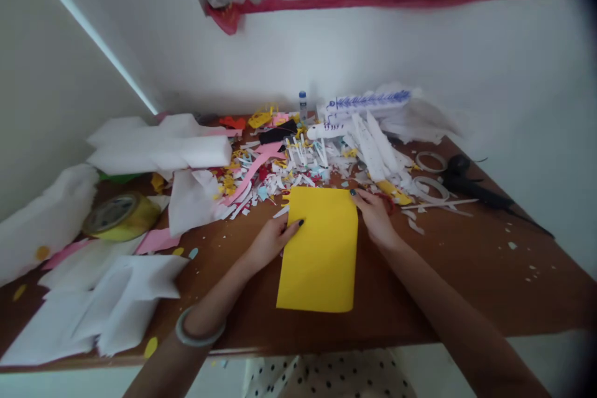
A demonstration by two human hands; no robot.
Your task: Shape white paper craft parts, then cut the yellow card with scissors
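A yellow sheet of paper [321, 255] is held up over the near part of the wooden table [448, 286]. My left hand [273, 241] grips its left edge, with the thumb on the front face and the fingers behind. At the upper right corner, my right hand [373, 214] pinches the sheet; its thumb lies near the top edge and the other fingers are partly hidden. Just beyond the sheet lies a heap of paper scraps [261, 180] in white, pink, yellow and other colours. Red-handled scissors [388, 202] appear partly hidden beside my right hand.
A roll of yellow tape [121, 216] and folded white sheets [107, 305] lie at left. White foam rolls [158, 149] sit behind them. A glue stick [303, 104] stands near the wall. At right are a black glue gun [476, 186] and white rings [431, 189].
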